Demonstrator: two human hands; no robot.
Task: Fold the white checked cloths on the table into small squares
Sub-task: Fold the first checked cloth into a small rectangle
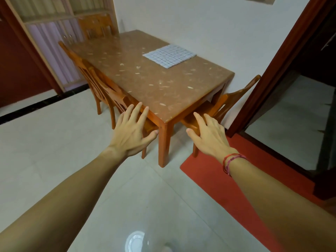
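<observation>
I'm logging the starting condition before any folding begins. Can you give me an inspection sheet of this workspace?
Surface: brown speckled table, glossy, pushed against the white wall.
Job's things: white checked cloth lying flat on the far part of the table near the wall; it looks like a stack, but the count is unclear.
Clutter: nothing seen on the table besides the cloth.
Grippers: left hand and right hand both open, fingers spread, empty, held out short of the table's near corner.
Cables: nothing seen.
Surroundings: wooden chairs tucked in around the table, red mat on pale tiled floor, doorway on the right.
</observation>
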